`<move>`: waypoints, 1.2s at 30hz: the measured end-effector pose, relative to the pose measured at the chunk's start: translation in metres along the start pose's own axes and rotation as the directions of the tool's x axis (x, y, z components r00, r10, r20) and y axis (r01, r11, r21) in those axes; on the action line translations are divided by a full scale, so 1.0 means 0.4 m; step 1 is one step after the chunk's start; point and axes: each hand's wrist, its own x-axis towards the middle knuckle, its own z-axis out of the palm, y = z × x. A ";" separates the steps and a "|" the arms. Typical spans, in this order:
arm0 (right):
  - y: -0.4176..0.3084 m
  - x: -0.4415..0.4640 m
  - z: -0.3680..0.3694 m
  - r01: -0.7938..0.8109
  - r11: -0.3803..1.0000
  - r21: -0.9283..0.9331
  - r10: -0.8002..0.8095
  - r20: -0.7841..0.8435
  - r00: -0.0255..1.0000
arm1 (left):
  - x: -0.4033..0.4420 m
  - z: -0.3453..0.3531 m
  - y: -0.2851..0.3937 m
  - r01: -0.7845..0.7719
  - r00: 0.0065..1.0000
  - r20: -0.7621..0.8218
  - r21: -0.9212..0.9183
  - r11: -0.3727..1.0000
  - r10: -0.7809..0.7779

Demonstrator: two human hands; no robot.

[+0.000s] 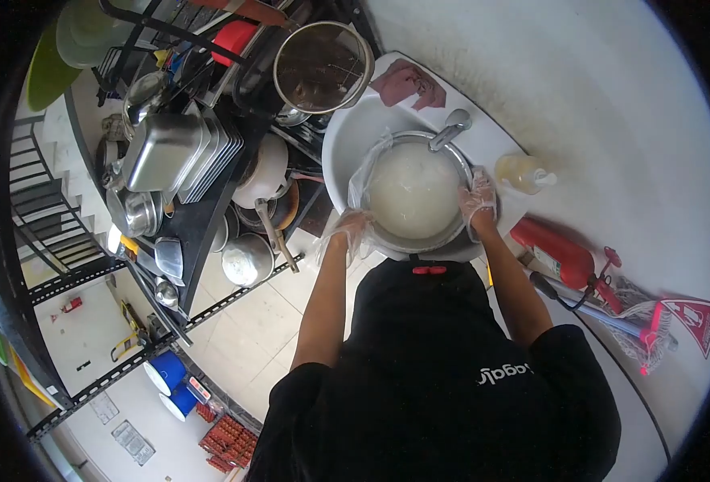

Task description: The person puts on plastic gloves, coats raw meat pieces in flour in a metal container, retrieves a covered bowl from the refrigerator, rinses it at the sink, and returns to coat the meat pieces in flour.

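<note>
A round metal bowl (pixel 425 250) sits in the white sink (pixel 340 149), under the tap (pixel 451 128). Cloudy whitish liquid (pixel 413 189) fills much of it; what lies beneath the surface is hidden. Wearing a loose clear plastic glove, my left hand (pixel 353 228) grips the bowl's lower left side. My right hand (pixel 478 199), also in a clear glove, holds the rim on the right, its fingers bent over the edge. Clear plastic film (pixel 361 181) hangs along the bowl's left rim.
Left of the sink stands a dark rack with stacked metal pans (pixel 170 153), a strainer (pixel 323 67) and pots (pixel 248 259). A reddish cloth (pixel 409 83) lies behind the tap. To the right are a soap bottle (pixel 523 173) and a fire extinguisher (pixel 554 251).
</note>
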 end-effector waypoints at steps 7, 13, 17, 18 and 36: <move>-0.063 0.001 0.008 0.115 0.988 -0.102 -0.134 -0.205 0.969 | -0.038 0.000 0.010 -0.135 0.991 -0.001 0.041 0.990 0.136; -0.187 0.072 -0.118 0.436 0.900 0.013 -0.388 -0.432 0.814 | 0.084 0.005 -0.085 -0.103 0.995 -0.002 0.076 0.992 0.103; -0.202 0.110 -0.130 0.330 0.941 0.080 -0.271 -0.409 0.871 | -0.021 -0.001 0.003 -0.109 0.994 0.023 0.022 0.994 0.109; -0.205 0.116 -0.133 0.298 0.951 0.081 -0.243 -0.402 0.883 | -0.036 -0.001 0.025 -0.087 0.996 -0.010 0.060 0.994 0.088; -0.197 0.109 -0.118 0.253 0.933 0.254 -0.224 -0.136 0.965 | -0.019 0.002 0.013 -0.011 0.997 -0.075 0.029 1.000 0.013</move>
